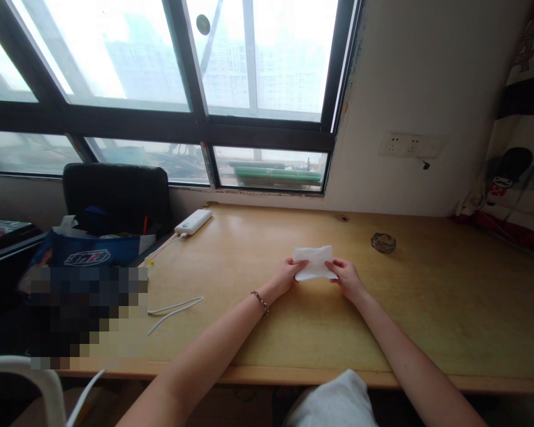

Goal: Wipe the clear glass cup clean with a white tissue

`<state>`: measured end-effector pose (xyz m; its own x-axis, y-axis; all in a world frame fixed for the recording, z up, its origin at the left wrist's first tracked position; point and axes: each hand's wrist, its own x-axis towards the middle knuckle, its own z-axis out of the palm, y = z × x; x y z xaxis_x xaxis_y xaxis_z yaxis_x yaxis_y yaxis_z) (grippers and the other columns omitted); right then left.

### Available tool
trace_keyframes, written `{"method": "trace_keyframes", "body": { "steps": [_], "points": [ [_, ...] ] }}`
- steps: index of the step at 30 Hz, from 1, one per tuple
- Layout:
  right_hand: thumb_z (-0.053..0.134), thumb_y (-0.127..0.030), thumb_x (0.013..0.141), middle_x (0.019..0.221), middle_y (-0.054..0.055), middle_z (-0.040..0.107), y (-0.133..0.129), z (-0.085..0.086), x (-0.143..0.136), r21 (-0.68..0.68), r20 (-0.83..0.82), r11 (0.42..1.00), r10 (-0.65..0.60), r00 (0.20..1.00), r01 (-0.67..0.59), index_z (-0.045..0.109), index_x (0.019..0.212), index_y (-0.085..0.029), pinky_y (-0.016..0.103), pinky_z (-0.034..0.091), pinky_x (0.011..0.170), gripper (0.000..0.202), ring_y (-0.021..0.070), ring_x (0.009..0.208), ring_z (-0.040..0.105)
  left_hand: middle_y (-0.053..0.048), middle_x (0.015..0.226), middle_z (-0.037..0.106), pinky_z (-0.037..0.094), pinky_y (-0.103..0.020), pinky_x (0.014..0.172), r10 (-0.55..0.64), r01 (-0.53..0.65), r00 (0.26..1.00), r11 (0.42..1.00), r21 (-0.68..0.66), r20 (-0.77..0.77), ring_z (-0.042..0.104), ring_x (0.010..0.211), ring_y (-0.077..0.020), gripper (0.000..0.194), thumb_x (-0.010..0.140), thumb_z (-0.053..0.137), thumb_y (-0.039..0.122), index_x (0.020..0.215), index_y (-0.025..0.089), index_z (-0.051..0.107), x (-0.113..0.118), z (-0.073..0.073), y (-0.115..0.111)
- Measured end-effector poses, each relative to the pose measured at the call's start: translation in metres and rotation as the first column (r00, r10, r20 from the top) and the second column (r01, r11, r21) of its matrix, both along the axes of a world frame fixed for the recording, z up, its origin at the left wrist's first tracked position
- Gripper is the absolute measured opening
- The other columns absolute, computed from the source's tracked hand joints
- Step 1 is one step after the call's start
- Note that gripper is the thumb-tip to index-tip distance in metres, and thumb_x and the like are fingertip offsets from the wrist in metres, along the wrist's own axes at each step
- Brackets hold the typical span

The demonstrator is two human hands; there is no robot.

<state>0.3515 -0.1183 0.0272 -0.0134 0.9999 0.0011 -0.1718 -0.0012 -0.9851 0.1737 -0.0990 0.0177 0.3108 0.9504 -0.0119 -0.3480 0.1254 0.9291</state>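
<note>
Between my two hands a folded white tissue (314, 264) is held up over the wooden desk, its broad side facing me. My left hand (287, 274) pinches its left edge, with the thumb on the near face. At the opposite edge my right hand (345, 276) grips it the same way, thumb in front and fingers behind. A beaded bracelet (261, 302) circles my left wrist. The fingers behind the tissue are partly hidden.
The wooden desk (231, 332) carries a white power bank (194, 222) with a cable at the back left, a loose white cable (178, 308), and a dark glass ashtray-like dish (383, 242) at the right. A black chair (115, 190) with a blue bag (93, 252) stands left.
</note>
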Motion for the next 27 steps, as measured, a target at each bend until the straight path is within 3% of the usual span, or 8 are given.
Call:
{"method": "trace_keyframes", "body": {
  "steps": [7,17,27],
  "points": [
    [0.066,-0.038,0.057,0.058,0.0,0.058,0.0,0.005,0.002,-0.011,-0.041,0.999,0.036,0.999,-0.037,0.063,0.08,-0.015,0.018,0.032,0.032,0.032,0.0073,0.04,0.041,-0.009,0.078,0.063,0.043,-0.025,0.064,-0.141,0.142,0.985,0.99,0.001,0.095,0.056,0.068,-0.0156,0.033,0.059,0.07,0.026,0.084,0.007,0.062,-0.001,0.006,-0.004],
    [0.057,-0.024,0.056,0.057,-0.002,0.057,-0.003,0.009,0.007,0.028,-0.139,0.999,0.02,0.99,-0.017,0.06,0.06,-0.019,0.019,0.034,0.041,0.007,0.0095,0.048,0.046,-0.003,0.059,0.056,0.033,-0.018,0.044,-0.14,0.143,0.986,0.989,-0.028,0.089,0.048,0.051,-0.0085,0.017,0.058,0.053,0.013,0.071,0.012,0.064,-0.006,0.005,0.0],
    [0.052,-0.027,0.061,0.061,0.001,0.054,-0.003,0.01,0.009,0.05,-0.114,0.999,-0.005,0.993,0.01,0.056,0.061,-0.017,0.02,0.04,0.041,0.011,0.0119,0.054,0.048,-0.002,0.056,0.053,0.035,-0.02,0.046,-0.195,0.199,0.969,0.98,-0.007,0.153,0.048,0.05,-0.0095,0.01,0.056,0.049,0.012,0.062,0.013,0.057,-0.006,0.008,-0.002]
  ]
}}
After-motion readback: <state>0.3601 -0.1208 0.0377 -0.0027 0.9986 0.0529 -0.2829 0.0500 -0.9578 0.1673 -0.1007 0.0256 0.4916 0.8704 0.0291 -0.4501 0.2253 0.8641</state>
